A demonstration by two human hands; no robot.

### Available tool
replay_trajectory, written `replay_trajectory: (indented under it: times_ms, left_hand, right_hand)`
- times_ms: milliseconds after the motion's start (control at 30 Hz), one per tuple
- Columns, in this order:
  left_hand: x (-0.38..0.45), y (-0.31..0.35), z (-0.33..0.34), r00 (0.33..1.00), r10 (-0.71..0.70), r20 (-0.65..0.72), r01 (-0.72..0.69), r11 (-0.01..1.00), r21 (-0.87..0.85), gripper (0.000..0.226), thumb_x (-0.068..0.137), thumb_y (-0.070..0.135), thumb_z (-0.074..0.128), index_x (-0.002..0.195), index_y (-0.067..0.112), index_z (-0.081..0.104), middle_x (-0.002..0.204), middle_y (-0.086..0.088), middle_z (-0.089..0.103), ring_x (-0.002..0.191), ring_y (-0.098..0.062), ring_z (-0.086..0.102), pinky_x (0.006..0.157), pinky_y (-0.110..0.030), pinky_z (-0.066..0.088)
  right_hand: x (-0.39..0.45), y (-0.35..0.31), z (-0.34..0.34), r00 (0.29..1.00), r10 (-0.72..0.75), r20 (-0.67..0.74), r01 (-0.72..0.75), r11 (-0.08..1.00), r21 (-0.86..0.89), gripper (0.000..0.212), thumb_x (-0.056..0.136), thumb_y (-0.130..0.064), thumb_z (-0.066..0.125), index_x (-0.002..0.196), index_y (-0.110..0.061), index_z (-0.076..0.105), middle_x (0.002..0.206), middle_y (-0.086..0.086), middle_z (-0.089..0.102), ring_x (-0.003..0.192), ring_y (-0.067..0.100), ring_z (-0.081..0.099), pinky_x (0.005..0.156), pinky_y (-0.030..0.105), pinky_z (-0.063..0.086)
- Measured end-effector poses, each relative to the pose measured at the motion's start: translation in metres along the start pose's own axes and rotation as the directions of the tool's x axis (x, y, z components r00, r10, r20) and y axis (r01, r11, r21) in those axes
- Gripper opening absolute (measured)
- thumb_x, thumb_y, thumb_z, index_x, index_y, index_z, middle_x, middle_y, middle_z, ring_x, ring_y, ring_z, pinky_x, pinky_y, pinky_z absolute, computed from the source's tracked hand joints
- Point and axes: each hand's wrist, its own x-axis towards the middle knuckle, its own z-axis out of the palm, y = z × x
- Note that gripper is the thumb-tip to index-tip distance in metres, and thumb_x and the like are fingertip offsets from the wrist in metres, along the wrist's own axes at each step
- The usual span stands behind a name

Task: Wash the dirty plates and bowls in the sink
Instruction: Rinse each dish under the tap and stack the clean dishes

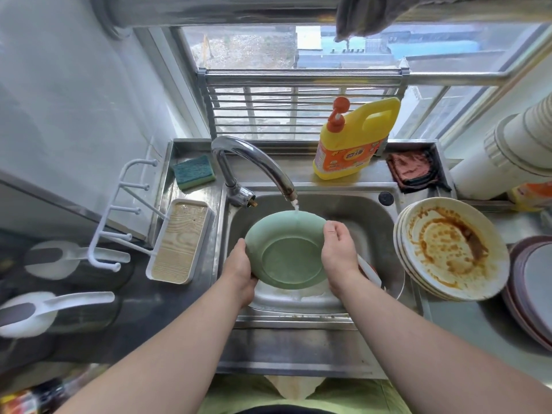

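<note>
I hold a green plate (288,255) over the steel sink (379,216), tilted under the tap (257,165). Running water hits its far rim. My left hand (239,271) grips the plate's left edge from beneath. My right hand (339,252) holds the right rim, thumb on the inside. A stack of cream plates (451,249) smeared with brown sauce rests on the sink's right edge. Part of a white dish (370,271) shows in the sink below my right wrist.
A yellow detergent bottle (355,138) and a pink cloth (413,168) sit behind the sink. A green sponge (194,171) lies at the back left, beside a white rack with hooks (179,240). Dark plates (531,288) are stacked at far right. Two white scoops (53,258) lie left.
</note>
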Motion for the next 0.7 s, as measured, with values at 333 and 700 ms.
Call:
replay_trajectory:
  times_ms: [333, 700]
  left_hand:
    - [0.005, 0.001, -0.010, 0.993, -0.113, -0.038, 0.093, 0.936, -0.340, 0.039, 0.105, 0.044, 0.048, 0.112, 0.012, 0.070, 0.120, -0.016, 0.070, 0.115, -0.036, 0.064, 0.110, -0.051, 0.051]
    - [-0.003, 0.012, -0.017, 0.988, -0.041, -0.151, 0.002, 0.968, -0.249, 0.051, 0.102, 0.063, 0.044, 0.119, 0.022, 0.071, 0.119, -0.010, 0.071, 0.104, -0.029, 0.065, 0.095, -0.041, 0.056]
  right_hand:
    - [-0.012, -0.041, 0.022, 0.958, -0.223, 0.178, 0.260, 0.940, -0.220, 0.041, 0.095, -0.070, 0.042, 0.128, -0.057, 0.061, 0.121, -0.013, 0.063, 0.122, 0.018, 0.056, 0.107, 0.050, 0.048]
    - [0.008, -0.047, 0.032, 0.982, -0.077, 0.175, 0.079, 0.997, -0.008, 0.025, 0.106, -0.041, 0.052, 0.109, -0.033, 0.076, 0.101, -0.012, 0.078, 0.100, 0.015, 0.071, 0.088, 0.038, 0.059]
